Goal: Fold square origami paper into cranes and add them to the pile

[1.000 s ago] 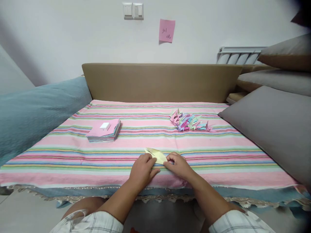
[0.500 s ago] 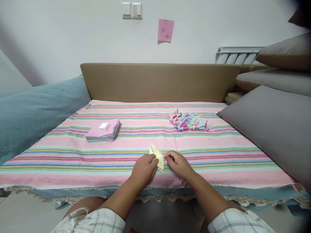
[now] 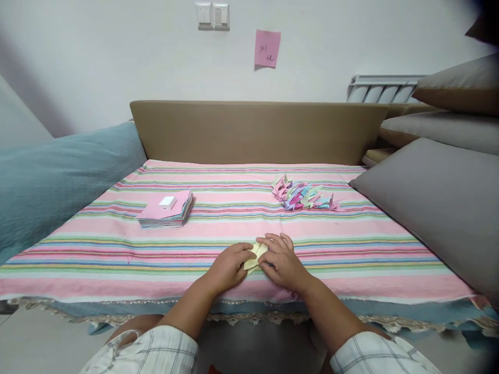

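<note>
Between my hands, low over the striped cloth (image 3: 210,231), is a piece of pale yellow folded paper (image 3: 254,258). My left hand (image 3: 231,266) grips its left side, thumb and fingers closed on it. On the other side my right hand (image 3: 284,262) pinches the right edge, its fingers covering part of the paper. A crease or flap edge runs across the visible middle. Farther back on the right lies a heap of folded paper cranes (image 3: 302,195) in pink, purple, blue and green.
Back left sits a stack of coloured paper sheets (image 3: 163,215) with a small white box (image 3: 167,202) on top. Grey cushions (image 3: 424,192) border the right side, a blue-covered armrest (image 3: 74,171) the left. A brown backrest (image 3: 253,132) stands behind.
My right hand has moved in and taken hold of the paper's right side. The paper has turned and now shows less of itself between both hands.
</note>
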The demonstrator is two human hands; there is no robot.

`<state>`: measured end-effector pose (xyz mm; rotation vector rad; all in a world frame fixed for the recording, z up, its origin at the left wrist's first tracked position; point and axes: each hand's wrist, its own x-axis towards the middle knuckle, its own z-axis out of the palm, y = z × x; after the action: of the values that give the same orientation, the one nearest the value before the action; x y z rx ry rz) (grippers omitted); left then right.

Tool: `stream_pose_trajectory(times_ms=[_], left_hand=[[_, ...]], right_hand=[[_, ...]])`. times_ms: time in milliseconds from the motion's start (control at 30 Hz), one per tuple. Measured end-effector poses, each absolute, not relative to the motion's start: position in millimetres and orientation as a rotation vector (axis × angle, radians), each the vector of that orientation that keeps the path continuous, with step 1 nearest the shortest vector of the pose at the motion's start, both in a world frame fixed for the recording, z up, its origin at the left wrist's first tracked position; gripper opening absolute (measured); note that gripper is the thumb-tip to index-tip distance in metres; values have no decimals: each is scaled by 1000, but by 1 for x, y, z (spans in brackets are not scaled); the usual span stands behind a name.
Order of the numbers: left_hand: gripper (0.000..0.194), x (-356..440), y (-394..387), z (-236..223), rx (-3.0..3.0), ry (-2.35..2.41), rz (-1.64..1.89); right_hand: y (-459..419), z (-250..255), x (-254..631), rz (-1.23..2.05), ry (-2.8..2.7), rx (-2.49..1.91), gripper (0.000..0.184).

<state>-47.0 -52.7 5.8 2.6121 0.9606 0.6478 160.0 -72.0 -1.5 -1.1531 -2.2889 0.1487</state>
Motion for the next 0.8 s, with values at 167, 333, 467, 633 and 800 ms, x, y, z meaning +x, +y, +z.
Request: stream_pose_trajectory(times_ms=[167, 333, 467, 633, 800], left_hand=[[31, -48, -60, 19, 2596, 999, 615], [14, -49, -58, 15, 2669, 1100, 621], [9, -52, -53, 12, 2632, 1148, 632], [2, -51, -50, 12, 2477, 1214, 621], [9, -54, -48, 12, 2438, 1224, 552]], right_hand=[[-74, 1, 155, 121, -2337, -1149, 13], [-72, 3, 154, 173, -2348, -1131, 10], [-70, 5, 155, 219, -2384, -1128, 14], [-66, 6, 154, 330, -2320, -1122, 15], [-59, -3, 156, 434, -2233, -1198, 15]])
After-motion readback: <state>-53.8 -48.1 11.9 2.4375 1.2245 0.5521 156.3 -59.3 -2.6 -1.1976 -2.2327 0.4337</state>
